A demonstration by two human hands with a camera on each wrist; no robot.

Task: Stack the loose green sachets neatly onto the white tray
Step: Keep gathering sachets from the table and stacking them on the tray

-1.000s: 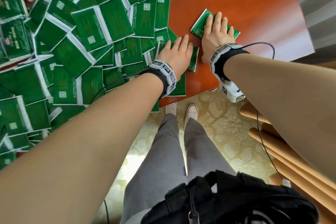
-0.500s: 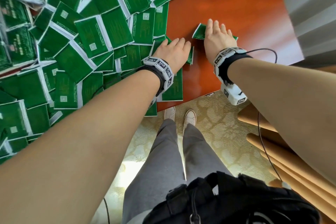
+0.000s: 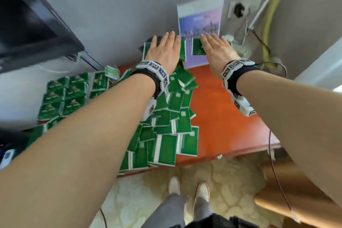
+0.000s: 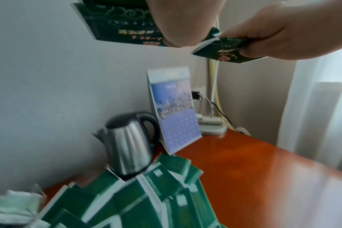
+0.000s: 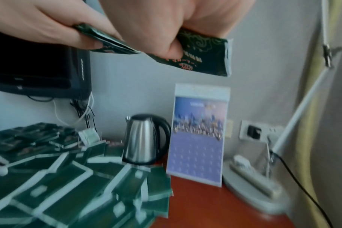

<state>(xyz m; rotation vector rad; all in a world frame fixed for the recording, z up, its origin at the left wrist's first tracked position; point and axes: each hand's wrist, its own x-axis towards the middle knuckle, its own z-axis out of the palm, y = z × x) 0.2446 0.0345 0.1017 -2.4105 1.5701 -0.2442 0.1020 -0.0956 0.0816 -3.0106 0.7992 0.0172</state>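
Both hands are raised above the red-brown table (image 3: pixel 222 116), side by side before the wall. My left hand (image 3: pixel 164 48) pinches a few green sachets (image 3: pixel 182 50) between thumb and fingers; the thumb shows in the left wrist view on the sachets (image 4: pixel 115 26). My right hand (image 3: pixel 215 48) pinches another green sachet (image 3: pixel 198 49), seen from below in the right wrist view (image 5: pixel 205 58). Under the left forearm spreads a big pile of loose green sachets (image 3: pixel 172 116). Neat rows of sachets (image 3: pixel 63 94) lie far left on a white surface (image 3: pixel 18 102), apparently the tray.
A steel kettle (image 5: pixel 144 138) and a standing calendar (image 3: pixel 199 22) are at the table's back by the wall. A black monitor (image 3: pixel 27 24) hangs at the upper left. A lamp base (image 5: pixel 254 177) with cables fills the back right corner. A wooden chair (image 3: pixel 296 190) stands at the right.
Both hands lay flat on sachets near the table's front edge; now they are lifted off the table with sachets in them. The head view has tilted up toward the wall.
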